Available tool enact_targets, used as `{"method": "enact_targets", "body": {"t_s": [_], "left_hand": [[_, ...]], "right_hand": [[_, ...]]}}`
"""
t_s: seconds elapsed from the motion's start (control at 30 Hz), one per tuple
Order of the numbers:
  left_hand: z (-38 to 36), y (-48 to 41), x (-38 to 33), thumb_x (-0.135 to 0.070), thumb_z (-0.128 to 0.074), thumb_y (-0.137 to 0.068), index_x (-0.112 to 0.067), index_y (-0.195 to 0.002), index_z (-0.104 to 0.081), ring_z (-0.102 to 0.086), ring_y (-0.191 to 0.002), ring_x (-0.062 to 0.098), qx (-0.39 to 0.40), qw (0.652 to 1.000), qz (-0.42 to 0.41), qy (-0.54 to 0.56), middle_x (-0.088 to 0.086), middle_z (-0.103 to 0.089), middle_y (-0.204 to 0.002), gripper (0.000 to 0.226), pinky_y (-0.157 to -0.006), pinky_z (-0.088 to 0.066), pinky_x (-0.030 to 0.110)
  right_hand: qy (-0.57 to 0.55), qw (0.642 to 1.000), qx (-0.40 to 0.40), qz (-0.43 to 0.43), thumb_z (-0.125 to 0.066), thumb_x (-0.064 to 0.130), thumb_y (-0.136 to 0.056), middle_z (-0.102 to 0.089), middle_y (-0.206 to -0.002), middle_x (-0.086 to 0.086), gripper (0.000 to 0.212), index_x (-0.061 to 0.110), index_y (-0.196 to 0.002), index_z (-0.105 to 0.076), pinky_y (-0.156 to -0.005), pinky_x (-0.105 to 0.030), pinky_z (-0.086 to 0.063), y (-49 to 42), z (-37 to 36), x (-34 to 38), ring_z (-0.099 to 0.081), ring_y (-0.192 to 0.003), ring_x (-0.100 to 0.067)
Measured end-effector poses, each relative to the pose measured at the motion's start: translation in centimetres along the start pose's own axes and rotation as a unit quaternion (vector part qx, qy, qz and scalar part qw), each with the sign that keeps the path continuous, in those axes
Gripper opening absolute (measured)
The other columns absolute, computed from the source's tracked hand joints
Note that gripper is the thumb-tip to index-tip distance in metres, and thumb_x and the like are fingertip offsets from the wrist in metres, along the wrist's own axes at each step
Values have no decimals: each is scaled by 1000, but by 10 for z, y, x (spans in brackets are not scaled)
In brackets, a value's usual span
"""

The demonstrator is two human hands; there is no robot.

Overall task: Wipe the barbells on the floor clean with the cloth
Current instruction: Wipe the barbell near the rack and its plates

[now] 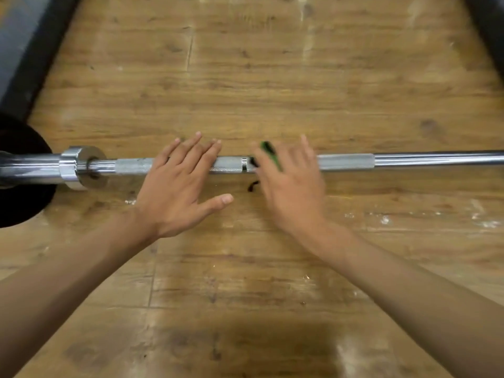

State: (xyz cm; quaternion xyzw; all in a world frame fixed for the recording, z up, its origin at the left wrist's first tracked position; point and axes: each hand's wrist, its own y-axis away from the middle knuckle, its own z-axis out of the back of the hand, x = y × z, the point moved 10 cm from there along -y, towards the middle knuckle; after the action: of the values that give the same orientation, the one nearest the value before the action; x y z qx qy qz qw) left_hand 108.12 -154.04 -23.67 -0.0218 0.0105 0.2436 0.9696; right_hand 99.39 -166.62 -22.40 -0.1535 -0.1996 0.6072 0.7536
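Note:
A chrome barbell [409, 159] lies across the wooden floor from left to right, with its collar [81, 167] and a black plate [19, 170] at the left. My left hand [177, 192] rests flat over the knurled shaft, fingers straight and spread. Just to its right, my right hand [291, 186] is blurred and lies over the shaft, holding a green and black cloth [270, 152] against the bar. The cloth pokes out between the fingers, and a dark scrap of it hangs below the bar. Most of the cloth is hidden under the hand.
The wooden plank floor [245, 296] is scuffed, with white marks at the right. A black border strip [35, 55] runs along the far left, and another dark edge [488, 25] sits at the far right.

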Motion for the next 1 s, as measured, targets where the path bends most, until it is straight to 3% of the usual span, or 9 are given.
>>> {"method": "enact_targets", "body": {"t_s": [0.1, 0.17, 0.33, 0.4, 0.57, 0.73, 0.8, 0.9, 1.0], "left_hand": [[2, -7, 5, -79, -7, -99, -5, -162, -31, -31, -155, 35, -1, 1000, 1, 14, 15, -45, -160, 101, -123, -21, 51], [2, -8, 9, -76, -4, -101, -6, -164, -27, -30, -155, 35, -2, 999, -1, 35, 15, -44, -160, 96, -122, -20, 50], [-5, -16, 16, -78, -4, -99, -9, -163, -30, -32, -154, 36, -10, 999, 23, 20, 12, -44, -160, 98, -122, -20, 54], [-6, -21, 17, -81, -5, -98, -9, -162, -33, -32, -153, 37, -12, 999, 34, 18, 12, -43, -160, 100, -120, -23, 56], [-2, -30, 21, -80, -5, -98, -9, -162, -34, -32, -153, 36, -21, 999, 23, 24, 13, -45, -159, 99, -115, -23, 53], [1, -32, 22, -78, -6, -99, -8, -156, -43, -38, -150, 34, -33, 998, 21, 44, 12, -53, -150, 97, -111, -25, 49], [0, -31, 21, -78, -6, -99, -8, -154, -45, -40, -148, 34, -32, 998, 27, 44, 12, -55, -148, 97, -112, -25, 50], [-6, -27, 19, -80, -8, -98, -9, -152, -46, -39, -148, 35, -22, 998, 40, 37, 11, -55, -146, 97, -114, -25, 54], [-6, -23, 16, -79, -8, -98, -8, -151, -47, -40, -148, 36, -12, 998, 48, 31, 11, -55, -145, 97, -115, -26, 54]], "right_hand": [[7, 995, 21, 98, -56, 31, -104, -66, -131, -7, 41, 22, -144, -60, -125, -50, -24, -13, -8, 11, -64, -112, -29], [20, 993, 8, 113, -56, 32, -105, -67, -130, -7, 37, 24, -141, -61, -122, -50, -29, -5, 7, -33, -67, -108, -29], [70, 995, -28, -71, -40, 29, -113, -63, -124, -20, 36, 11, -135, -62, -116, -53, -32, 33, 43, -162, -59, -112, -40], [55, 993, -40, -101, -38, 30, -113, -63, -123, -23, 38, 9, -133, -64, -116, -52, -31, 22, 32, -139, -52, -113, -39], [-7, 999, -39, -11, -52, 28, -107, -68, -126, -10, 34, 16, -136, -66, -124, -52, -25, -31, -22, -1, -63, -111, -33], [44, 993, -36, 103, -61, 29, -106, -67, -128, -6, 36, 25, -141, -62, -124, -49, -25, -18, -5, -47, -66, -109, -28], [70, 995, -49, 53, -57, 30, -108, -65, -129, -13, 32, 20, -139, -63, -122, -53, -29, 4, 14, -107, -64, -109, -33], [76, 990, -46, -113, -43, 31, -113, -61, -129, -21, 36, 13, -138, -61, -124, -57, -24, 31, 39, -169, -57, -115, -42], [50, 983, -40, -171, -39, 30, -112, -65, -126, -19, 36, 12, -129, -66, -123, -55, -25, 17, 31, -129, -55, -114, -39]]}}
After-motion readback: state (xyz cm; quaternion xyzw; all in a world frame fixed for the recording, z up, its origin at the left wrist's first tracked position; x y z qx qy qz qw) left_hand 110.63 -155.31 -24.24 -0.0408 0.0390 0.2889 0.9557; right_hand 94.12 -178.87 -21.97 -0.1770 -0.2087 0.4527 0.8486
